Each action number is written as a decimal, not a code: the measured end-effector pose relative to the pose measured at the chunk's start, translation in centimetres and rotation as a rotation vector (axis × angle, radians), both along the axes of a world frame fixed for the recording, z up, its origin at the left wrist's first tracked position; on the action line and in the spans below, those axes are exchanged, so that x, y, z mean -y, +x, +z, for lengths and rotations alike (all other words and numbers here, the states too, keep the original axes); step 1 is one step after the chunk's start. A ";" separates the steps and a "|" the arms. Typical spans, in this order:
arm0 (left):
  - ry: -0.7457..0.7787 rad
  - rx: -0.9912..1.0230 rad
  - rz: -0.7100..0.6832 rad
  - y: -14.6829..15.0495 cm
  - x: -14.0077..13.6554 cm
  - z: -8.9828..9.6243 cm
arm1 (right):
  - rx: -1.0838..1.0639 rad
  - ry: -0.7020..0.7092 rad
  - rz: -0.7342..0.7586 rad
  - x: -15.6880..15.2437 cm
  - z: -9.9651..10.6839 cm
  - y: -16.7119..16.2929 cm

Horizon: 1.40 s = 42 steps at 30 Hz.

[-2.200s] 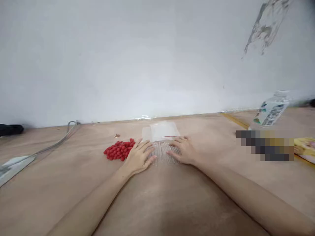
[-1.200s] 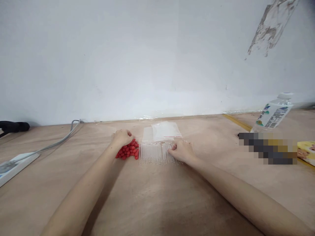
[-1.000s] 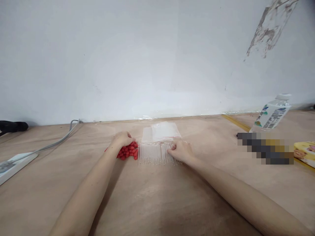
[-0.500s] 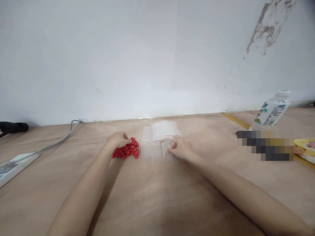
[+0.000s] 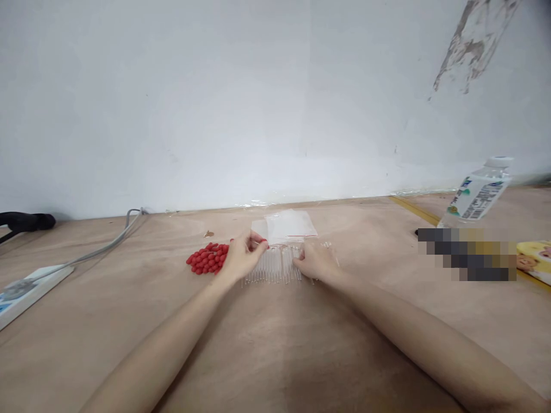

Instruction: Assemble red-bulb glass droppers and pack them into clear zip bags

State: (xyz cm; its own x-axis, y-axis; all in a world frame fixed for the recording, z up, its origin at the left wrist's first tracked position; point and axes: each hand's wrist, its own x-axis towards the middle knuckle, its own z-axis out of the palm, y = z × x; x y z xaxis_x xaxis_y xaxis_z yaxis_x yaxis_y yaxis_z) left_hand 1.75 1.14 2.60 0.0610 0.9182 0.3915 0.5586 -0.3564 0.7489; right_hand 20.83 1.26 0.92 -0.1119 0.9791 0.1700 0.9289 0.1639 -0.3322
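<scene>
The wooden table (image 5: pixel 258 355) is carrying everything. A row of clear tubes (image 5: pixel 274 264) is lying crosswise, short of its far edge. A labelled bottle (image 5: pixel 480 195) is standing far right, near that edge; plastic bags (image 5: pixel 293 223) are lying just beyond the tubes. The right hand (image 5: pixel 318 261) is covering the row's right end, fingers curling, contents hidden. The left hand (image 5: pixel 244 255) is hanging over the other end, beside a red pile (image 5: pixel 204 261), thumb and forefinger pinching a small red piece (image 5: pixel 266 244).
</scene>
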 end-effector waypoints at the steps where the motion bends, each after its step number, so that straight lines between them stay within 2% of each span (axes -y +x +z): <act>1: -0.004 0.061 -0.017 0.6 0.2 -1.2 | 0.011 0.001 -0.005 0.0 0.0 0.0; 3: -0.006 0.194 -0.052 1.3 0.5 -3.2 | 0.034 -0.005 -0.021 0.0 0.2 -0.1; 5: 0.005 0.296 -0.063 1.7 0.6 -4.2 | 0.012 -0.026 -0.026 -0.1 0.3 0.1; 8: 0.040 0.363 -0.076 1.6 0.7 -4.5 | -0.054 -0.025 -0.021 -0.4 0.4 0.5; 11: 0.121 0.354 -0.093 1.3 0.7 -4.5 | -0.174 0.093 0.003 -1.0 0.3 0.9; 14: 0.173 0.290 -0.080 1.0 0.7 -4.8 | -0.331 0.217 0.105 -1.6 -0.1 1.6; 18: 0.188 0.123 -0.029 0.9 1.1 -5.0 | -0.459 0.297 0.306 -1.5 -1.3 2.8; 22: 0.285 -0.099 -0.034 0.9 1.6 -4.7 | -0.454 0.383 0.433 -0.5 -2.8 3.7; 27: 0.337 -0.289 -0.063 1.0 1.8 -4.5 | -0.363 0.362 0.490 0.7 -3.7 3.5; 39: 0.363 -0.288 -0.131 0.9 1.9 -4.4 | -0.233 0.363 0.523 1.0 -3.6 2.8; 40: 0.361 -0.287 -0.133 0.9 1.8 -4.4 | -0.240 0.382 0.483 1.1 -3.5 2.8; 42: 0.352 -0.287 -0.131 0.8 1.8 -4.5 | -0.283 0.467 0.278 1.0 -3.1 3.2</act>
State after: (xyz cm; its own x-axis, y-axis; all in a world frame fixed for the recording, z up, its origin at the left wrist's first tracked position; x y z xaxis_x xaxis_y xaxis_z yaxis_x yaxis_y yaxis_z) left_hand 2.55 -0.71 -1.92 0.3186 0.7103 0.6277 0.6591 -0.6419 0.3919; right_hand 23.99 0.29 -2.21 -0.2402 0.7347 0.6344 0.7170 0.5748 -0.3943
